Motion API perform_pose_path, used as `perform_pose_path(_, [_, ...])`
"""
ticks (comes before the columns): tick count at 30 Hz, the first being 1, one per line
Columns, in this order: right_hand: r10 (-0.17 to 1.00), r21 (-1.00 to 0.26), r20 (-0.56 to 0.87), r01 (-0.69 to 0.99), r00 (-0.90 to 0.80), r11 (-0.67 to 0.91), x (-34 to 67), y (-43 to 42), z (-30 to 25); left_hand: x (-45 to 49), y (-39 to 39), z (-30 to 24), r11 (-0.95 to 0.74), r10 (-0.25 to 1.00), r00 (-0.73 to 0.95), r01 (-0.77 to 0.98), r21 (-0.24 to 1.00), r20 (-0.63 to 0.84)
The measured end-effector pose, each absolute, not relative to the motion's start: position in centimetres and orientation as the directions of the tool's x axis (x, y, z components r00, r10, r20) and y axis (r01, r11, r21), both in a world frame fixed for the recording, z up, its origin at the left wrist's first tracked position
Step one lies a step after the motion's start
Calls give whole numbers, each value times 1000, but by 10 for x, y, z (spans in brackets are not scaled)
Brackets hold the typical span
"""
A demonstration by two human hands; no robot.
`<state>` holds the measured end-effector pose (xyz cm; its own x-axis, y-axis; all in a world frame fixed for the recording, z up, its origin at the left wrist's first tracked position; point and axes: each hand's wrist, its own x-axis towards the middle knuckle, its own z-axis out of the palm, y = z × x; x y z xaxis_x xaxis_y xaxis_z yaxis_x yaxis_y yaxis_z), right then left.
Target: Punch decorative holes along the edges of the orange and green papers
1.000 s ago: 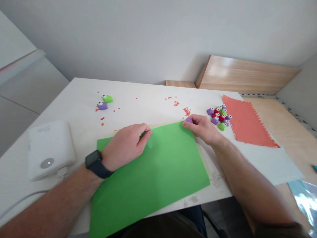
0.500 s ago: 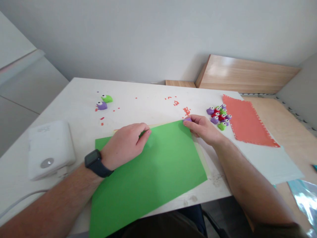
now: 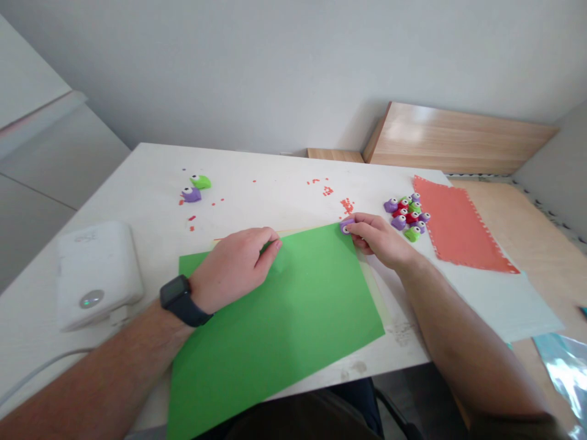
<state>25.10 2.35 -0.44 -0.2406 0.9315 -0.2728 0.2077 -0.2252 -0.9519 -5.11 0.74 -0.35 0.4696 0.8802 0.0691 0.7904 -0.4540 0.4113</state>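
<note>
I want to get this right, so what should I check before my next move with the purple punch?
Purple craft punch held in right hand: ok.
Punch at the edge of the green paper sheet: ok.
Left hand resting on the sheet: ok.
Paper inside the punch's slot: cannot tell, fingers hide it.
Other punches off the sheet: ok.
Red paper bits off the sheet: ok.

From my end the green paper sheet (image 3: 284, 324) reads totally matt, while the purple craft punch (image 3: 347, 226) is shiny moulded plastic (same glossy finish on the pile of punches (image 3: 406, 214)). The orange paper sheet (image 3: 458, 226) is matt too, the white worktop (image 3: 257, 165) is smooth with a faint sheen, and the wood-grain panel (image 3: 458, 137) looks varnished.
</note>
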Motion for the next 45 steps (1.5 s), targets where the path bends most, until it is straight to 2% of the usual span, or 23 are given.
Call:
perform_pose_path(10, [933, -960, -234, 218, -275, -176, 252, 23, -4, -53, 7, -5, -468, 874, 480, 783, 410, 81])
perform_pose_path(26, [953, -937, -203, 329, -224, -122, 252, 23, -8, -52, 7, -6, -469, 870, 489, 780, 414, 63])
perform_pose_path(45, [938, -944, -223, 301, -266, -139, 252, 22, -7, -51, 9, -6, -470, 870, 488, 784, 406, 67])
